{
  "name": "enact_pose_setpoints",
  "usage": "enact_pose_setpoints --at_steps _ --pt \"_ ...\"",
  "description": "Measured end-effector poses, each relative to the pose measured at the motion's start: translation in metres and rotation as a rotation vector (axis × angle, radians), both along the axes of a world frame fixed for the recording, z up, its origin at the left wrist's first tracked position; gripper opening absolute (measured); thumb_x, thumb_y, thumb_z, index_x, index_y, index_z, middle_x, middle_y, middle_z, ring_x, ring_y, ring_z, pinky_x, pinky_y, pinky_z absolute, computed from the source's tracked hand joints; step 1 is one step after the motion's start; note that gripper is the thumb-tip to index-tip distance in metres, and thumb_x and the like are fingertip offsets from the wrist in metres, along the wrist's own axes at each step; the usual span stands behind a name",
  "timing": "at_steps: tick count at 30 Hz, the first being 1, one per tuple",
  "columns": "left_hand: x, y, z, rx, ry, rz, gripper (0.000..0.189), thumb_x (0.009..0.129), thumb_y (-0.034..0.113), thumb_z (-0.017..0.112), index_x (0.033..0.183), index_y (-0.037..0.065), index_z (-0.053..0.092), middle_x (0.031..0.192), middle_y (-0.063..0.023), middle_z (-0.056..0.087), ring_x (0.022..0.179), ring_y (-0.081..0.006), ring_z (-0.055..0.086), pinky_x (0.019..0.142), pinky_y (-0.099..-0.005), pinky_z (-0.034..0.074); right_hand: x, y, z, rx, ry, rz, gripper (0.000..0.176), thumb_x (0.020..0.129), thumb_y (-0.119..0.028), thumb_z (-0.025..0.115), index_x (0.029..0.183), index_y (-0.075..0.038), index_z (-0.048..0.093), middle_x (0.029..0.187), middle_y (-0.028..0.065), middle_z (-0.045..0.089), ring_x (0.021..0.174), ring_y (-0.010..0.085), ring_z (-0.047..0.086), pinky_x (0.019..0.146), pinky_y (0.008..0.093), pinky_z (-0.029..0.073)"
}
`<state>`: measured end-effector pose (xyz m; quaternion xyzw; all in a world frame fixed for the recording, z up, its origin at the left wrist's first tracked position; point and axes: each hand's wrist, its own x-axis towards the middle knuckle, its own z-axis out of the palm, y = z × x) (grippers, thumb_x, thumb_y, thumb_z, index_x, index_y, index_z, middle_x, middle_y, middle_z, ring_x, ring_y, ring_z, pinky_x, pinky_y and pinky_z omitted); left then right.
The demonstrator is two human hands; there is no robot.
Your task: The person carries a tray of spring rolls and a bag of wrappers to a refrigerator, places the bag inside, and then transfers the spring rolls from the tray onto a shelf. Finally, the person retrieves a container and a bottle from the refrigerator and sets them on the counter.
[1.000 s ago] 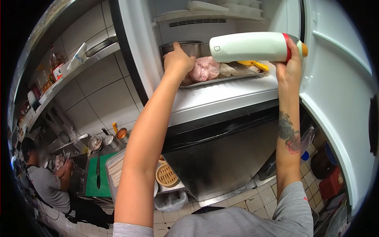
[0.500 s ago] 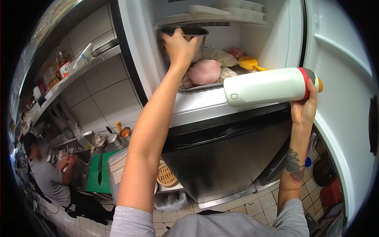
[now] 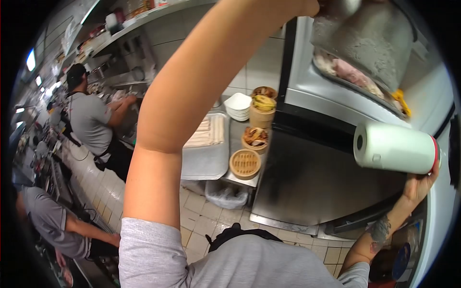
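Note:
At the top edge, my left hand [image 3: 309, 6] is at the rim of a metal pot [image 3: 372, 48] and seems to grip it; its fingers are mostly cut off or hidden. The pot is tilted, with frost on its wall. Below and behind it, a tray with pink meat [image 3: 353, 74] lies in the open fridge compartment, a yellow item [image 3: 401, 103] at its right end. On the right, my right hand [image 3: 422, 185] is closed round the red-banded end of a pale green bottle [image 3: 396, 148], which lies nearly level in front of the fridge.
Left of the fridge, a counter bears bamboo steamers [image 3: 245, 164], white bowls [image 3: 238, 106] and a tray of pale rolls [image 3: 218, 158]. A bin with a clear bag [image 3: 226, 194] stands below. Two co-workers in grey, one person [image 3: 91, 120] and another person [image 3: 48, 216], are at the left.
The view has turned left. The pot has been lifted and tilted over the meat tray, with my left hand at it. My right hand still holds the bottle. A second co-worker has come into view.

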<state>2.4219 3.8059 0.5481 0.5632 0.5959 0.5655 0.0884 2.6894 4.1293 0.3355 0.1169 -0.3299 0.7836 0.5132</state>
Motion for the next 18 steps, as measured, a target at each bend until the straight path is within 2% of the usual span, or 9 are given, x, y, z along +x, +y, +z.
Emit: enact_pose_setpoints --at_steps 4,5,8,11,12,13,14,16,18 --pt "0.002 -0.068 -0.025 0.083 0.027 -0.003 0.051 0.081 0.038 0.069 0.107 -0.005 0.059 0.099 -0.0139 0.057 0.093 -0.0232 0.052 0.082 -0.0354 0.043 -0.035 -0.079 -0.002 0.100 -0.032 0.189 0.066 0.085 -0.019 0.061 0.137 0.006 0.030 0.143 0.0241 0.030 0.132 0.0353 0.032 0.108 0.0539 0.031" --pt "0.000 -0.079 -0.030 0.069 0.058 0.040 0.051 0.082 0.038 0.069 0.108 -0.005 0.058 0.097 -0.0132 0.058 0.092 -0.0228 0.053 0.082 -0.0352 0.043 -0.042 -0.097 0.000 0.069 -0.067 0.122 0.078 0.081 -0.020 0.065 0.141 0.004 0.022 0.148 0.0240 0.020 0.135 0.0382 0.026 0.108 0.0545 0.030" --pt "-0.022 -0.109 -0.049 0.053 0.077 0.127 0.051 0.080 0.037 0.070 0.106 -0.004 0.057 0.093 -0.0108 0.059 0.088 -0.0195 0.054 0.079 -0.0326 0.043 -0.068 -0.149 -0.006 0.219 -0.112 0.110 0.081 0.080 -0.019 0.067 0.142 0.003 0.019 0.148 0.0229 0.020 0.137 0.0395 0.021 0.110 0.0541 0.025" --pt "-0.093 -0.140 -0.076 0.011 0.009 0.100 0.047 0.075 0.035 0.075 0.097 0.000 0.054 0.083 -0.0060 0.058 0.076 -0.0146 0.053 0.068 -0.0287 0.041 -0.100 -0.210 -0.015 0.272 -0.227 0.030 0.087 0.074 -0.028 0.070 0.142 0.001 0.022 0.147 0.0233 0.021 0.135 0.0403 0.024 0.105 0.0513 0.037" --pt "-0.123 -0.146 -0.091 0.133 0.088 0.054 0.038 0.069 0.035 0.080 0.072 0.004 0.059 0.062 0.0009 0.054 0.057 -0.0088 0.049 0.051 -0.0244 0.037 -0.115 -0.233 -0.018 0.291 -0.248 0.035 0.086 0.074 -0.029 0.070 0.141 0.000 0.024 0.146 0.0236 0.023 0.134 0.0397 0.028 0.103 0.0503 0.039" --pt "-0.132 -0.165 -0.094 -0.032 0.125 0.069 0.028 0.081 0.025 0.070 0.079 0.009 0.047 0.071 0.0067 0.043 0.073 -0.0008 0.040 0.059 -0.0190 0.034 -0.129 -0.256 -0.021 0.310 -0.268 0.039 0.085 0.073 -0.030 0.069 0.141 -0.002 0.026 0.146 0.0239 0.024 0.133 0.0390 0.031 0.102 0.0492 0.041" --pt "-0.143 -0.176 -0.103 -0.045 0.090 0.127 0.032 0.078 0.024 0.072 0.075 0.010 0.043 0.071 0.0077 0.041 0.067 -0.0011 0.036 0.056 -0.0188 0.028 -0.149 -0.284 -0.023 0.281 -0.263 0.044 0.086 0.073 -0.030 0.070 0.142 -0.003 0.026 0.144 0.0245 0.027 0.129 0.0374 0.038 0.100 0.0466 0.044" --pt "-0.182 -0.196 -0.128 0.002 0.064 0.220 0.036 0.073 0.024 0.078 0.069 0.010 0.046 0.064 0.0068 0.045 0.061 -0.0022 0.039 0.054 -0.0200 0.029 -0.185 -0.323 -0.026 0.274 -0.371 0.006 0.082 0.061 -0.030 0.083 0.123 -0.004 0.037 0.132 0.0224 0.042 0.118 0.0338 0.050 0.097 0.0431 0.047" --pt "-0.213 -0.219 -0.151 -0.034 0.059 0.312 0.035 0.072 0.020 0.076 0.075 0.011 0.042 0.071 0.0080 0.039 0.066 -0.0013 0.036 0.056 -0.0180 0.028 -0.222 -0.350 -0.033 0.302 -0.447 0.024 0.078 0.056 -0.026 0.086 0.114 -0.007 0.037 0.125 0.0204 0.047 0.113 0.0301 0.053 0.096 0.0410 0.046"
